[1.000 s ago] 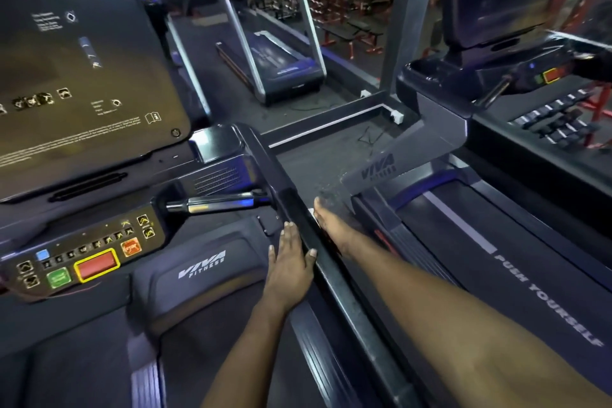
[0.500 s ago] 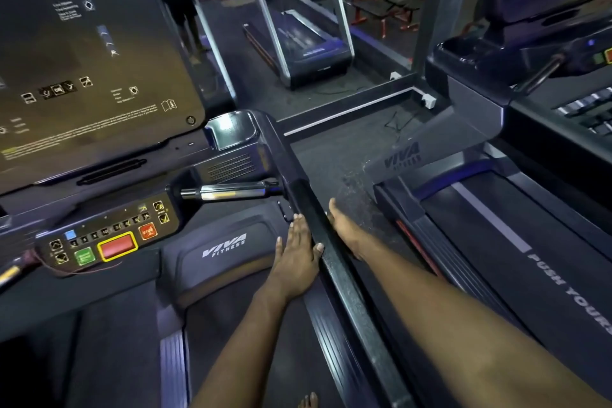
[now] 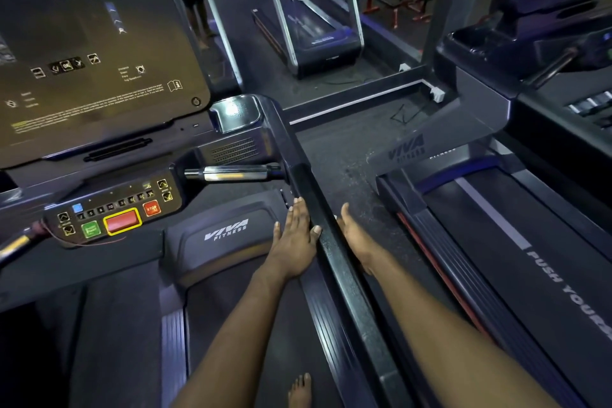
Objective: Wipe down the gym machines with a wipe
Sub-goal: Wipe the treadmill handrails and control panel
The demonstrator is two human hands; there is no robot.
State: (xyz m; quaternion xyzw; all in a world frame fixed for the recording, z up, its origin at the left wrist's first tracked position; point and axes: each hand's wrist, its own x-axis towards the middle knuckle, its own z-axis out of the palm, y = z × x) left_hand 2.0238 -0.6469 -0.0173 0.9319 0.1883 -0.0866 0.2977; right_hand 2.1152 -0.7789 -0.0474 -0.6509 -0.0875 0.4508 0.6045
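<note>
I stand on a dark VIVA treadmill, and its right handrail point(image 3: 309, 182) runs away from me between my two hands. My left hand point(image 3: 294, 238) lies flat against the rail's inner side, fingers straight and thumb on the rail's top edge. On the outer side, my right hand point(image 3: 359, 238) is stretched along the rail, seen edge-on with its fingers partly hidden. A sliver of white point(image 3: 335, 217) shows between that hand and the rail; I cannot tell whether it is the wipe.
The button console point(image 3: 109, 212) and big dark screen point(image 3: 99, 43) fill the left, with a chrome grip bar point(image 3: 231, 173) reaching the rail. A second treadmill point(image 3: 513, 258) stands close on the right, a third point(image 3: 314, 26) farther ahead. My bare foot point(image 3: 299, 389) is on the belt.
Both hands stay at the same spot on the handrail. The view has tilted downward, bringing my foot into sight at the bottom.
</note>
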